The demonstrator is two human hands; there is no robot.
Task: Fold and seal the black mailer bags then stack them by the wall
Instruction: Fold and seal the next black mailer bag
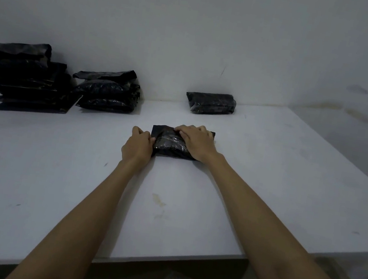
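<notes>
A filled black mailer bag (169, 143) lies on the white table (192, 201) in front of me, partly folded. My left hand (138, 146) pinches its left edge with curled fingers. On top of the bag's right half rests my right hand (198, 143), fingers bent down onto the plastic near the far fold. By the wall at centre right lies a folded black bag (211, 103).
Two piles of black mailer bags stand against the wall at the left: a tall uneven one (25, 78) and a lower one (108, 91). The table's near edge runs diagonally below my arms, and its right edge drops off to the floor.
</notes>
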